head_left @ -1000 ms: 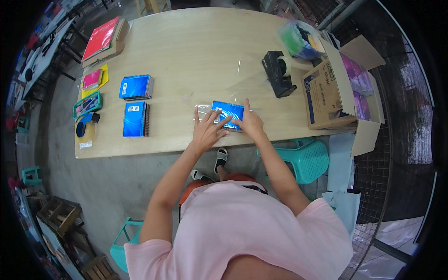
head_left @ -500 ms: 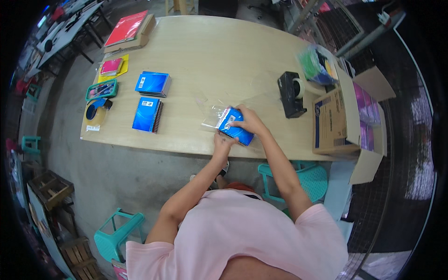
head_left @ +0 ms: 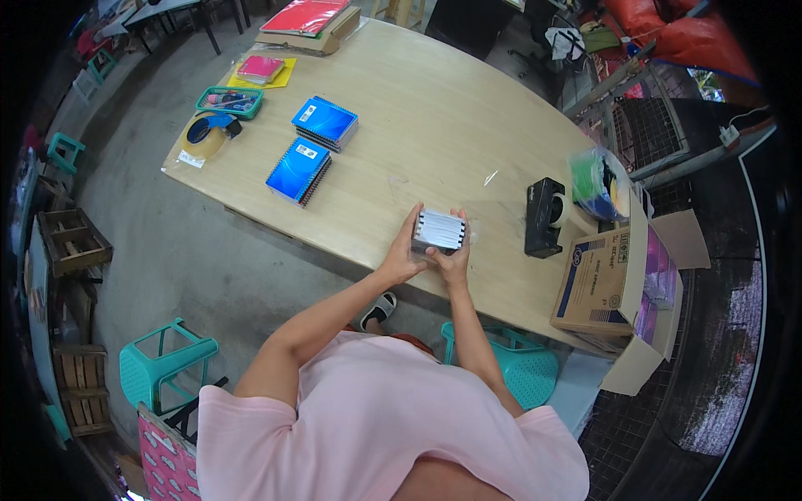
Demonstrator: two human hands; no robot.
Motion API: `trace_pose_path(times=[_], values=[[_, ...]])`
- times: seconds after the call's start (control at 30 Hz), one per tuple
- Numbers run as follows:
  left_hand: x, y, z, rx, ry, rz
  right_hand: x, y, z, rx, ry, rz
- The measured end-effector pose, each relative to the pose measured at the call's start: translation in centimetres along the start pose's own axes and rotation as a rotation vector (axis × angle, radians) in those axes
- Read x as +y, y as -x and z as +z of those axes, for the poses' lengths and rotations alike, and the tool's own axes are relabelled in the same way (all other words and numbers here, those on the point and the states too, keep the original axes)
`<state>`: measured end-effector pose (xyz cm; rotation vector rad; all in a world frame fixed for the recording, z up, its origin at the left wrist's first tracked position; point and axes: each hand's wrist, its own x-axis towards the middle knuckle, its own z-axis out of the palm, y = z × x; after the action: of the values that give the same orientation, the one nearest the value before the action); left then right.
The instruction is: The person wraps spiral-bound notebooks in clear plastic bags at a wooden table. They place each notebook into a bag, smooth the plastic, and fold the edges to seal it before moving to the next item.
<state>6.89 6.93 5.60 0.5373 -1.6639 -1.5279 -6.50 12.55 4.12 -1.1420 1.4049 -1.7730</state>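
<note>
Both hands grip a small stack of spiral notebooks (head_left: 440, 229) above the near edge of the table. The stack is turned so that its pale page edges and dark spiral coils face up, and clear plastic shows around it. My left hand (head_left: 403, 254) closes on its left side. My right hand (head_left: 454, 262) holds the right side, with the thumb at the near edge. Farther left on the table lie two stacks of blue spiral notebooks, a near stack (head_left: 298, 171) and a far stack (head_left: 326, 123).
A black tape dispenser (head_left: 543, 219) and an open carton (head_left: 595, 280) with purple packs stand at the right, near a bag of colourful items (head_left: 597, 184). At the left are a tape roll (head_left: 203, 138), a green basket (head_left: 230, 102) and pink pads (head_left: 260, 68). Green stools (head_left: 167, 363) flank me.
The notebooks have turned from blue cover up to page edges up, and the plastic is now gathered around them. My hands have shifted to opposite sides. The whole view has swung.
</note>
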Motion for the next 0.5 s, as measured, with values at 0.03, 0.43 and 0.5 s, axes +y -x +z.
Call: trace_pose_path(times=[0.03, 0.43, 0.5], values=[[0.0, 0.3, 0.0, -0.009, -0.002, -0.014, 0.2, -0.2, -0.3, -0.011, 0.001, 0.041], [1.4, 2.2, 0.1, 0.348, -0.480, 0.148, -10.4, -3.8, -4.4, 0.078, 0.764, -0.020], [1.8, 1.8, 0.0, 0.267, -0.558, 0.218, -11.4, -5.6, -3.1, -0.098, 1.119, -0.112]])
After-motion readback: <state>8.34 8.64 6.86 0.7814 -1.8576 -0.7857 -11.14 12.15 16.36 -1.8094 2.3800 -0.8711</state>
